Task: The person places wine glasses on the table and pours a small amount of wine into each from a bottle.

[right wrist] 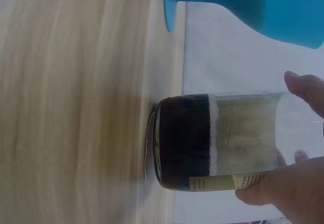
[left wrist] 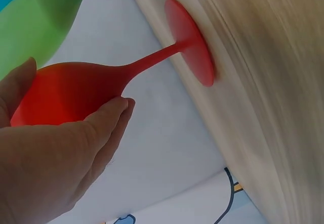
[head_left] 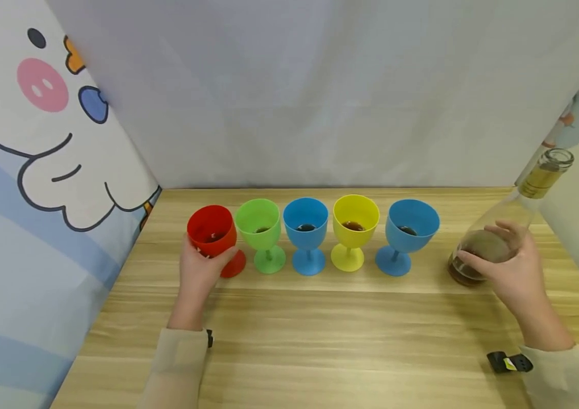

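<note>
At the left end of a row of goblets, my left hand point(head_left: 199, 272) holds the red goblet point(head_left: 211, 224) by its bowl, thumb on the near side. In the left wrist view the red goblet's point(left wrist: 76, 87) stem and foot are free of the fingers, with the foot at the tabletop. My right hand point(head_left: 519, 278) grips a clear glass bottle point(head_left: 483, 241) of dark liquid round its body, right of the row. Its base is at the table in the right wrist view; whether the bottle point(right wrist: 183, 138) touches it I cannot tell.
Between the hands stand a green goblet point(head_left: 258, 218), a blue goblet point(head_left: 305, 224), a yellow goblet point(head_left: 355, 213) and another blue goblet point(head_left: 412, 221), each with a little dark liquid. A pale cloth wall point(head_left: 320, 113) rises behind the wooden table point(head_left: 330, 341).
</note>
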The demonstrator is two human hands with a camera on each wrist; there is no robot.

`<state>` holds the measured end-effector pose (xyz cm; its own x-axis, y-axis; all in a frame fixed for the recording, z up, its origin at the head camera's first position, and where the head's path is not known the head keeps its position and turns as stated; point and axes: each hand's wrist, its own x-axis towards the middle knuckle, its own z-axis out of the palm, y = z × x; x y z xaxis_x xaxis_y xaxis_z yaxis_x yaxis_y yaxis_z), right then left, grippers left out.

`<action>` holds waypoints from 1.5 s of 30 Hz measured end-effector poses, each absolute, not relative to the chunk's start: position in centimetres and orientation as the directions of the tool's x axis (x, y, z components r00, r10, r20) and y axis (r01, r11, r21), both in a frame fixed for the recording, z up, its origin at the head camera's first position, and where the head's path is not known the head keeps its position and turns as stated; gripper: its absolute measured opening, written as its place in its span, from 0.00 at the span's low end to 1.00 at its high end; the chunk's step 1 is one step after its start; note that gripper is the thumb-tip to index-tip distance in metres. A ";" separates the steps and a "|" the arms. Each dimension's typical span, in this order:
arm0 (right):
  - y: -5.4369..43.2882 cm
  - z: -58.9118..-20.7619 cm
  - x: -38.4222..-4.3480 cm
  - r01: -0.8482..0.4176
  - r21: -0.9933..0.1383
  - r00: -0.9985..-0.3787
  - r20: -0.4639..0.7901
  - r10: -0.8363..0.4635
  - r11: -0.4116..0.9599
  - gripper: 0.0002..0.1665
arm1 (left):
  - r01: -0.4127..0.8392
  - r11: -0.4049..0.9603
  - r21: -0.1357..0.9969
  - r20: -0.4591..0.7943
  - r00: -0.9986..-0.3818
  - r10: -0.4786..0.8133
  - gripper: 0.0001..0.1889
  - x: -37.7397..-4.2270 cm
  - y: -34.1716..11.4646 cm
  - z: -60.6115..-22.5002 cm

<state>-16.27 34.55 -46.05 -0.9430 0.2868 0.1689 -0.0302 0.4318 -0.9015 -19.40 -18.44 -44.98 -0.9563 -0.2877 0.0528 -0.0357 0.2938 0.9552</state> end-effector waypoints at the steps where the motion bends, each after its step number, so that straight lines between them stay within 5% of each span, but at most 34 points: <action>1: 34.4 -46.1 -16.3 -0.041 -0.902 -0.944 0.176 0.280 0.430 0.47 | -0.033 0.286 0.958 0.052 -0.957 -0.286 0.43 -19.4 -18.5 -45.1; 17: 34.7 -46.5 -16.4 -0.034 -0.917 -0.955 0.147 0.257 0.397 0.50 | -0.055 0.236 0.970 0.013 -0.961 -0.276 0.43 -19.8 -18.6 -45.5; 26: 35.3 -46.2 -15.4 0.070 -0.905 -0.974 0.028 0.223 0.420 0.63 | -0.065 0.226 0.972 -0.005 -0.966 -0.257 0.44 -19.8 -18.6 -45.6; 35: 35.4 -46.3 -12.3 0.075 -0.981 -0.964 -0.026 0.265 0.176 0.53 | -0.128 0.197 0.972 -0.059 -0.944 -0.324 0.52 -17.2 -19.8 -44.8; 45: 33.5 -44.0 -9.9 -0.272 -0.930 -0.927 0.184 0.326 -0.248 0.37 | 0.030 0.069 0.997 0.055 -0.913 -0.405 0.39 -14.1 -20.4 -42.3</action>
<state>-9.92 33.54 -44.01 -0.9272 0.3259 0.1845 -0.2721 -0.2479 -0.9298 -14.06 -20.35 -42.31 -0.9126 -0.4051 0.0554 0.0298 0.0694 0.9971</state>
